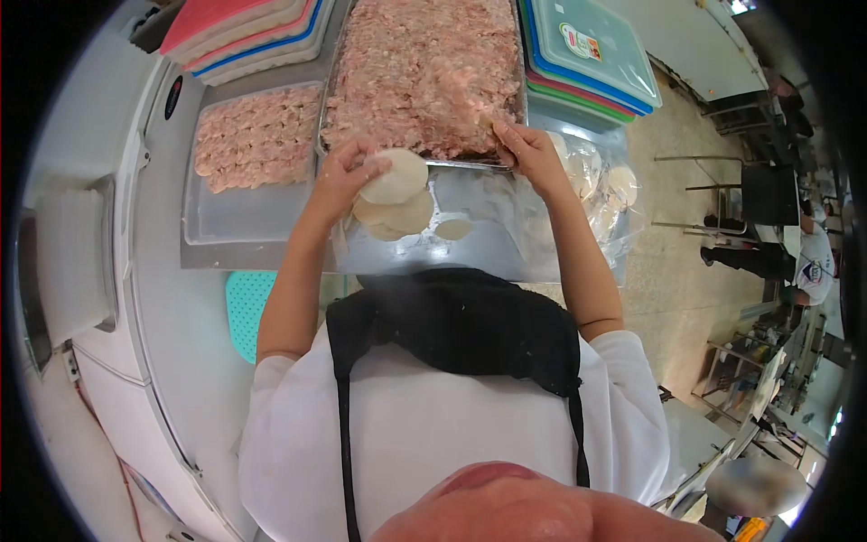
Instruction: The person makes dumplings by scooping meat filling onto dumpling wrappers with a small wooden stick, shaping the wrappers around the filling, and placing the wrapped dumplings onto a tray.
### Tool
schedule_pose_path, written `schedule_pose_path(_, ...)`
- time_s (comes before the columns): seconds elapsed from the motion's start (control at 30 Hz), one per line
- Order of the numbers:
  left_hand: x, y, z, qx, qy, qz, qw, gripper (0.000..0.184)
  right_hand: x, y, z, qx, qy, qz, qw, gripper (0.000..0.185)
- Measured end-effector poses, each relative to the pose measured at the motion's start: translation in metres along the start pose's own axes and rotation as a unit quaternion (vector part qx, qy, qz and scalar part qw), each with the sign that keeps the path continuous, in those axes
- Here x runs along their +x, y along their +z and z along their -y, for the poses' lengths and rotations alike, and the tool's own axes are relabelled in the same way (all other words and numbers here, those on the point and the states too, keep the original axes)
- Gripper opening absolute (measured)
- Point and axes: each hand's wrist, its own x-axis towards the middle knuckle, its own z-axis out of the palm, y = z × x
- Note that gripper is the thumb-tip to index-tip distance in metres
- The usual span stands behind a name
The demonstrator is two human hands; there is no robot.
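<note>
My left hand (346, 176) pinches a round, pale dough wrapper (396, 177) between thumb and fingers. Below it, more wrappers (406, 217) overlap on the metal table, and a small round piece (454, 229) lies to their right. A large metal tray (470, 163) full of raw ground meat (411, 72) stands just beyond my hands. My right hand (526, 154) is closed at the tray's near right corner, at the edge of the meat; what its fingers hold is hidden. The meat just above those fingers looks blurred.
Left of the tray, a clear plastic container (244, 221) holds rows of filled pieces (257, 135). Stacked lidded containers stand at back left (248, 41) and back right (591, 54). A plastic bag (601, 185) with wrappers lies right. Another person (813, 262) is far right.
</note>
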Motion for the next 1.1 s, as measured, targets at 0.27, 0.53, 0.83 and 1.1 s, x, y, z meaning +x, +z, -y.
schedule_pose_path(0.27,0.017,-0.011,-0.015,0.114,0.140,0.015,0.983,0.006,-0.005,0.051,0.019,0.081,0.029,-0.056,0.995,0.034)
schedule_pose_path(0.53,0.045,0.002,-0.063,-0.540,-0.048,-0.012,0.840,0.049,-0.001,0.095,0.020,0.043,-0.069,-0.074,0.994,0.031)
schedule_pose_path(0.83,0.066,-0.017,-0.016,-0.544,-0.090,-0.112,0.827,0.077,-0.042,0.084,0.062,-0.498,-0.138,-0.111,0.849,0.023)
schedule_pose_path(1.1,0.059,-0.009,-0.037,-0.577,-0.118,-0.098,0.802,0.067,-0.054,0.080,0.095,-0.610,-0.149,-0.084,0.773,0.017)
